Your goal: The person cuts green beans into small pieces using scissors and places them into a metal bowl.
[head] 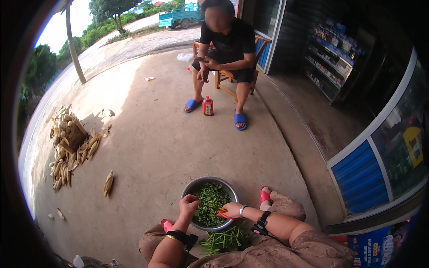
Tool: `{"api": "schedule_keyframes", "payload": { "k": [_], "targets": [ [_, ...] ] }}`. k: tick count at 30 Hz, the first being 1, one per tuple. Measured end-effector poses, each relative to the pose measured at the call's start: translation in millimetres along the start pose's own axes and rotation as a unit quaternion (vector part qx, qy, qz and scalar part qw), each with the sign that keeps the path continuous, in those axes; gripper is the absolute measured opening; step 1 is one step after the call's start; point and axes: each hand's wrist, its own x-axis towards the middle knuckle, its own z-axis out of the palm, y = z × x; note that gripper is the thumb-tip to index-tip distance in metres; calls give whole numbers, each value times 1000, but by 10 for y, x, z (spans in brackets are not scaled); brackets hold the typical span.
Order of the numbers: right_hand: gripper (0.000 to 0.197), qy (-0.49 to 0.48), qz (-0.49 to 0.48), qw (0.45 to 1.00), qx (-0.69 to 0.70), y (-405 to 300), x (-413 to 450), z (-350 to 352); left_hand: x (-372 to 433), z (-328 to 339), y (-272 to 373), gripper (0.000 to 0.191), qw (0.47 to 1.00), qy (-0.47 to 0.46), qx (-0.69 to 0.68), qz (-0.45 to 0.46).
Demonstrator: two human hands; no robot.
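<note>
A round metal basin (184,189) sits on the concrete in front of me, holding chopped leafy greens (213,195). At its left rim, my left hand (189,203) has its fingertips pinched together over the greens, on what looks like a thin sprig, mostly hidden by the fingers. My right hand (232,210) is at the right side of the basin, closed around scissors (226,215) with red-orange handles. Their blades point left over the greens and are hard to make out. Between my legs, just below the basin, lies a pile of cut green stems (225,240).
A seated person (228,43) faces me on a wooden chair (220,80), a red bottle (207,106) between their feet. Dry corn husks (87,147) spill around a cardboard box (74,135) at left; one corn ear (108,183) lies apart. A glass-and-blue door panel (363,177) stands right.
</note>
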Motion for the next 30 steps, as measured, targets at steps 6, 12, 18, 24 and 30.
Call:
{"api": "schedule_keyframes", "payload": {
  "k": [6,12,18,24,30],
  "targets": [
    [62,-2,1,1000,-1,25,8,10,-38,10,64,7,1000,2,24,13],
    [61,0,1,1000,-1,1,-21,0,-3,8,5,6,1000,5,26,12],
    [61,5,-6,1000,-9,-13,-48,-15,8,-1,-9,7,999,0,31,5],
    [60,11,-11,999,-29,-9,-51,0,9,-10,-22,8,999,3,38,16],
    [59,11,-6,999,-35,-35,-57,7,8,-31,-33,8,999,3,28,17]
  ]
}}
